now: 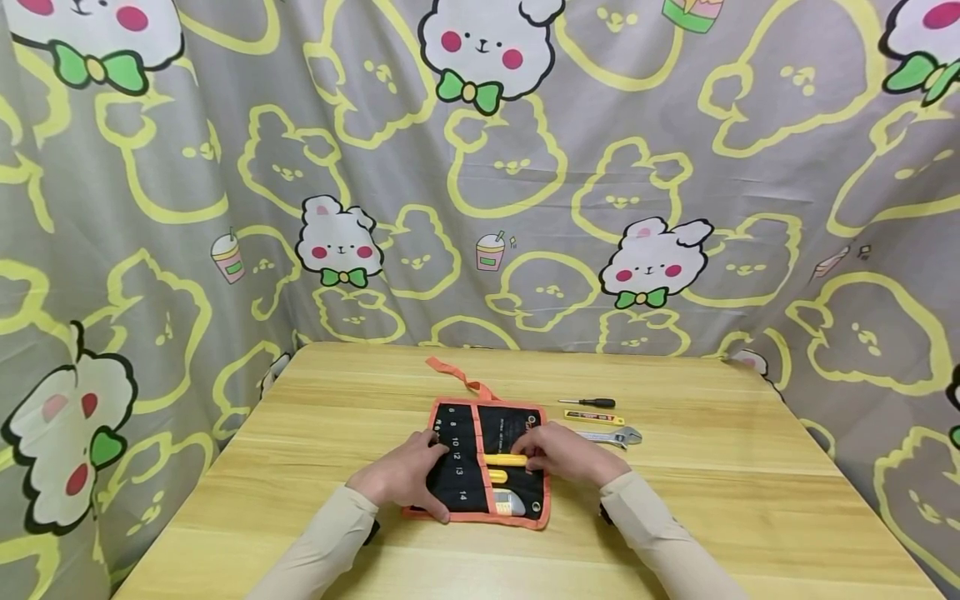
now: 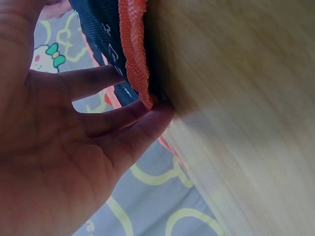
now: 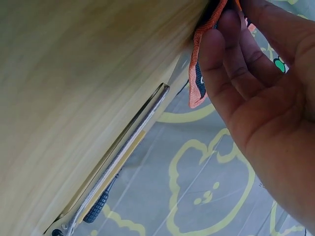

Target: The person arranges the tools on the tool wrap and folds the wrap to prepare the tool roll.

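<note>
A black tool pouch (image 1: pixel 474 483) with orange trim and white size numbers lies spread on the table. My left hand (image 1: pixel 401 475) rests over its left part, thumb near the bottom edge; in the left wrist view the extended fingers (image 2: pixel 98 123) touch the orange border. The right hand (image 1: pixel 570 454) pinches the end of a slim yellow tool (image 1: pixel 504 460) that sits partly in a right-side pocket; its hidden part leaves the kind unclear. Below it, a shorter yellow handle (image 1: pixel 497 477) and a grey-and-yellow tool (image 1: pixel 508 502) poke out of neighbouring pockets.
Right of the pouch lie a black-handled screwdriver (image 1: pixel 600 402), a flat yellow item (image 1: pixel 592 417) with a printed label and an adjustable wrench (image 1: pixel 622 436). An orange tie strap (image 1: pixel 457 375) trails from the pouch's far edge. A patterned curtain (image 1: pixel 525 233) hangs behind the wooden table (image 1: pixel 337 392).
</note>
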Demonstrator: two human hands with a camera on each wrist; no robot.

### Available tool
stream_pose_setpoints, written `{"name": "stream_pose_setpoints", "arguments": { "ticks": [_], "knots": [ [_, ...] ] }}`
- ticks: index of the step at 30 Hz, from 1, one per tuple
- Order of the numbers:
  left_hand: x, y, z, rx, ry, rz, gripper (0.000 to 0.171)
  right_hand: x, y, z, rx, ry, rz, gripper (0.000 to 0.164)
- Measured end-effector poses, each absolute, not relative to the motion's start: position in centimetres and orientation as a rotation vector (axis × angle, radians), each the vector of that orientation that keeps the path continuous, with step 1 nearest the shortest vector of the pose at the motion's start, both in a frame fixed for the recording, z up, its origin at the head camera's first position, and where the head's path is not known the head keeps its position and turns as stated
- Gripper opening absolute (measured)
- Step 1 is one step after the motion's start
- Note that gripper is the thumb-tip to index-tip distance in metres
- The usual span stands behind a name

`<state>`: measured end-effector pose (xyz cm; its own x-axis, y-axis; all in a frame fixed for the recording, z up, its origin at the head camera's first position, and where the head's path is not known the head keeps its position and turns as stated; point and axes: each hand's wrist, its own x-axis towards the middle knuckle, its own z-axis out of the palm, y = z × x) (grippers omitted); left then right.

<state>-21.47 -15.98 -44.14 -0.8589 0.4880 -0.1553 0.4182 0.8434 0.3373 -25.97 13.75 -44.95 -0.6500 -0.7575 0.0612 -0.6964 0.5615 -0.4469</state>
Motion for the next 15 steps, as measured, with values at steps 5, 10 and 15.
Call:
{"name": "stream_pose_setpoints", "arguments": {
  "ticks": [5, 10, 15],
  "knots": [
    [-21.46, -15.99, -44.17, 0.704, 2.792, 0.428, 0.104, -26.02, 13.66, -44.98, -1.25, 2.654, -0.645, 0.021],
    [-21.44, -16.0, -44.15, 0.708, 2.793, 0.422, 0.104, -25.98, 13.53, -44.98, -1.264, 2.655, -0.626, 0.022],
    [-21.42, -15.97, -44.09, 0.704, 2.793, 0.423, 0.104, -26.03, 13.33, -44.97, -1.244, 2.656, -0.61, 0.022]
  ]
}}
